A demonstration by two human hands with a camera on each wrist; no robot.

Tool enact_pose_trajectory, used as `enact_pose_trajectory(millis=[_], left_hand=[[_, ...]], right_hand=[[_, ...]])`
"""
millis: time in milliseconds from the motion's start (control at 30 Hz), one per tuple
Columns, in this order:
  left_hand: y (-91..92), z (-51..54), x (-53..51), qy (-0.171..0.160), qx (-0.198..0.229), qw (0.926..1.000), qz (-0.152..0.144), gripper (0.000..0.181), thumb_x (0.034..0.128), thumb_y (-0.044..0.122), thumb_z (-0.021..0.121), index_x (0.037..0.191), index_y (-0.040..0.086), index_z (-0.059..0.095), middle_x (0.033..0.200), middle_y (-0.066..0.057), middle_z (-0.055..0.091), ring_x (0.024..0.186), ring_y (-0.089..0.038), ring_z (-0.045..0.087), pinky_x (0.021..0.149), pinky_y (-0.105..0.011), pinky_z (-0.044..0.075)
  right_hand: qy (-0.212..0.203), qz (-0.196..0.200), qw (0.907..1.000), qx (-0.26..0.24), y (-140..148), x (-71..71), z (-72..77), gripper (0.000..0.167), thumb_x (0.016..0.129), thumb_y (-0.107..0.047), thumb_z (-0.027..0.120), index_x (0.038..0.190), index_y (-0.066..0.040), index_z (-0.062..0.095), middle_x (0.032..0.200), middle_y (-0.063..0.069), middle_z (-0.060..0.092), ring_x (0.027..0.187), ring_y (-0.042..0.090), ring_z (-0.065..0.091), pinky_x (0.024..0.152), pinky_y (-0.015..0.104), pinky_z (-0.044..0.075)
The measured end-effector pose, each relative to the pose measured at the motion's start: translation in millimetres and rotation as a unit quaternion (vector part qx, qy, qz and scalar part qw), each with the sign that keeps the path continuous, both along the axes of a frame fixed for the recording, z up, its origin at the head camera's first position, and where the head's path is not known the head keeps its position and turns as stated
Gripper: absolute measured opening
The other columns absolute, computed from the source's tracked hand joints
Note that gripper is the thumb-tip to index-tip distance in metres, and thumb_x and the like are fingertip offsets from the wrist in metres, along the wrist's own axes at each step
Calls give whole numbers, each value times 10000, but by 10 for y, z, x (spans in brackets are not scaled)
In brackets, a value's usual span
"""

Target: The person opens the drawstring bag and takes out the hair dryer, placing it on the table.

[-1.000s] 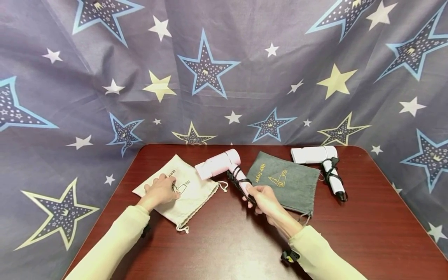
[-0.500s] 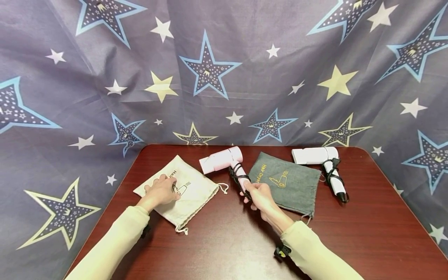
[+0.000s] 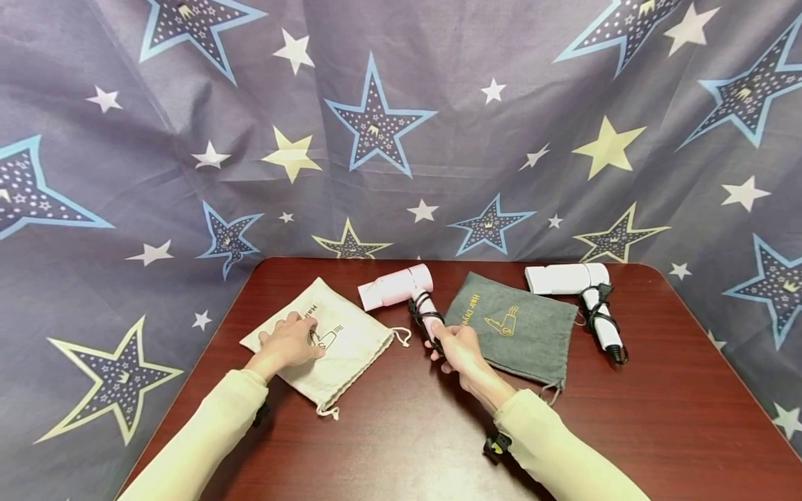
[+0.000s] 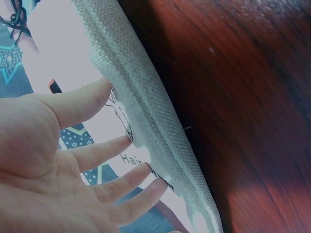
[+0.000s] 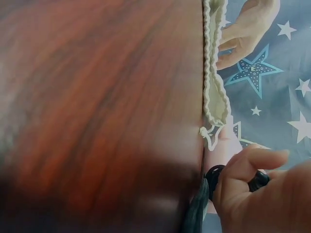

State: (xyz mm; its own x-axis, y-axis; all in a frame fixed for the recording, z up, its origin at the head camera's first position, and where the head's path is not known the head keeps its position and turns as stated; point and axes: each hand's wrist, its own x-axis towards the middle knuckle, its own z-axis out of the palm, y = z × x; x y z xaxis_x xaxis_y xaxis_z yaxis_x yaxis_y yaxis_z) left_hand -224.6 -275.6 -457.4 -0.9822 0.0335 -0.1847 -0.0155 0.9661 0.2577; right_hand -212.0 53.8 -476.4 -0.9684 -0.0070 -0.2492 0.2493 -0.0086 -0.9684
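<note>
My left hand (image 3: 287,342) rests its fingertips on a cream drawstring bag (image 3: 360,327) that lies flat at the left of the table. In the left wrist view its spread, fairly straight fingers (image 4: 99,153) touch the cloth. My right hand (image 3: 460,351) grips the lower handle of a pink hair dryer (image 3: 393,289), whose black cord is wound around the handle. The dryer's nozzle points left, near the bag's far right edge. In the right wrist view, curled fingers (image 5: 233,182) go round the handle and cord, partly hiding them.
A grey drawstring bag (image 3: 532,327) with a yellow hair dryer print lies just right of my right hand. Beyond it is a white hair dryer (image 3: 564,280) with a black cord wrapped around its handle. A star-patterned curtain (image 3: 401,195) hangs behind the brown table (image 3: 401,445).
My right hand has shifted slightly left and away from me with the pink hair dryer, whose nozzle has turned a little. My left hand has stayed on the cream bag.
</note>
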Motion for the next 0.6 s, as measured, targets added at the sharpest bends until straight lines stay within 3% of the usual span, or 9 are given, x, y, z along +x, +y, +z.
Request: enact_pose_trajectory(millis=[600], left_hand=[[5,21,35,36,116,9999,98,693,870,335,848,1435,35,582,1366,-274,490,1237,-531,467,947,-798,295]], right_hand=[[-318,693,9969,-179,-5,7,14,338,1083,-253,592,1155,75,632,978,217,764,606,107,686,413,198,459]])
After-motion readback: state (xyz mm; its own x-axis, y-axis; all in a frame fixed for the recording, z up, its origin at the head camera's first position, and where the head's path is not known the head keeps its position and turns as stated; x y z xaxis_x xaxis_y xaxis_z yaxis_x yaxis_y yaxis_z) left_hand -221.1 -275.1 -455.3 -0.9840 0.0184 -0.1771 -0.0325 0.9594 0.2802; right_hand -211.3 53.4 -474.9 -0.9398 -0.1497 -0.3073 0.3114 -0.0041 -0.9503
